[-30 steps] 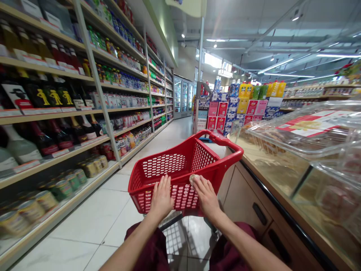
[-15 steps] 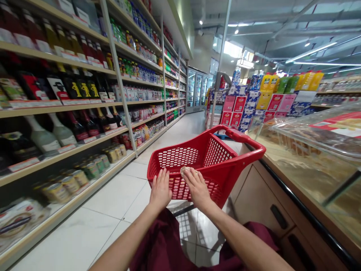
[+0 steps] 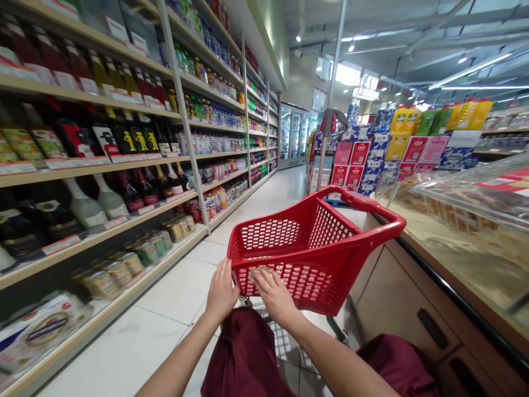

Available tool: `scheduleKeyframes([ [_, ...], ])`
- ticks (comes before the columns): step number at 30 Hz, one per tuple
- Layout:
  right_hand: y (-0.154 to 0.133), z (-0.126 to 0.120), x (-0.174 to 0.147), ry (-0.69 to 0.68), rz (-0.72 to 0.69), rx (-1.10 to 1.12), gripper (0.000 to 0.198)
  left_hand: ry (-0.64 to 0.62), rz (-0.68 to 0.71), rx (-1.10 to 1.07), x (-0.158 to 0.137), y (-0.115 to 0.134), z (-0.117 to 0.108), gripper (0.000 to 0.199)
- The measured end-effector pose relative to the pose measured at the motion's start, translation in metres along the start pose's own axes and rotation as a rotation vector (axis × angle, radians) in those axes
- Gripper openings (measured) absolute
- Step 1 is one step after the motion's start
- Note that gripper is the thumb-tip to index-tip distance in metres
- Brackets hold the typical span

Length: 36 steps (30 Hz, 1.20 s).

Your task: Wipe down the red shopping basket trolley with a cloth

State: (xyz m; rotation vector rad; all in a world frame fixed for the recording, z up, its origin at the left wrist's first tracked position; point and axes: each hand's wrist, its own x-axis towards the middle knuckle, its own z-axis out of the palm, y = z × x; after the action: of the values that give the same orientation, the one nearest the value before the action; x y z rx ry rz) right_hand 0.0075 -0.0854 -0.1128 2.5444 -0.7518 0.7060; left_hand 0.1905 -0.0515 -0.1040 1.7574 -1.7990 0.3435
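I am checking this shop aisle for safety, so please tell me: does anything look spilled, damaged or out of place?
I see nothing spilled or damaged. Only the red shopping cart looks slightly odd: it stands slanted across the aisle, its handle toward the counter, rather than along the shelves.

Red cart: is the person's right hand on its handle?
No, the right hand is at the side of the red cart, away from its handle.

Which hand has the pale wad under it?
The right hand, which partly covers a pale wad against the red cart; the left hand, at the cart's corner, shows none.
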Motion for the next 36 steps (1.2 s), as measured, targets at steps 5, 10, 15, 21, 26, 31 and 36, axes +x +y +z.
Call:
scheduleKeyframes([
  [5, -0.004, -0.007, 0.006, -0.021, -0.016, 0.030, 0.045, -0.008, -0.013, 0.010, -0.006, -0.011, 0.005, 0.068],
  [10, 0.004, -0.013, 0.001, -0.087, -0.034, 0.018, 0.043, -0.019, -0.019, 0.069, -0.002, 0.000, 0.001, 0.066],
  [15, 0.032, -0.020, -0.022, 0.002, 0.019, -0.062, 0.046, -0.052, 0.033, 0.109, 0.011, 0.029, -0.002, 0.061],
  [21, 0.067, -0.028, -0.062, 0.000, 0.043, -0.163, 0.039, -0.093, 0.176, 0.103, 0.029, 0.072, 0.004, 0.065],
  [26, 0.089, -0.046, -0.069, 0.090, 0.164, -0.225, 0.044, -0.171, 0.228, 0.101, 0.038, 0.106, 0.008, 0.066],
  [31, 0.096, -0.057, -0.079, 0.129, 0.142, -0.229, 0.039, -0.197, 0.225, 0.124, 0.036, 0.118, 0.013, 0.067],
  [36, 0.103, -0.077, -0.044, 0.110, 0.223, -0.224, 0.048, -0.155, 0.249, 0.161, 0.035, 0.113, 0.017, 0.070],
])
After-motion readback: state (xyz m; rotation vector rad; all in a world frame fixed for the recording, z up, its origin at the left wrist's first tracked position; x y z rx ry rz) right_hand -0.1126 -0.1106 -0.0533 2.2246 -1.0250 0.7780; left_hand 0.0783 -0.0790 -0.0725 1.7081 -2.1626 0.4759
